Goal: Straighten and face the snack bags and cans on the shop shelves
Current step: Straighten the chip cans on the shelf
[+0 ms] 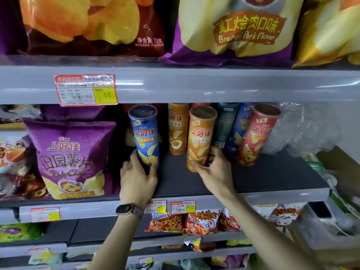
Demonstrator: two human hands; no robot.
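Together, left hand (137, 178) grips the blue can (146, 136); right hand (214, 170) grips the orange can (200, 137).

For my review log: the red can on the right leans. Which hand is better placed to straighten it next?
Probably right. The right hand, holding the front orange can, is nearest the red can; the left hand holds the blue can, beyond the orange one.

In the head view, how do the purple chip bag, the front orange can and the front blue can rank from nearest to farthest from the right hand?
1. front orange can: gripped by the right hand.
2. front blue can: further left, held by the left hand.
3. purple chip bag: far left on the same shelf.
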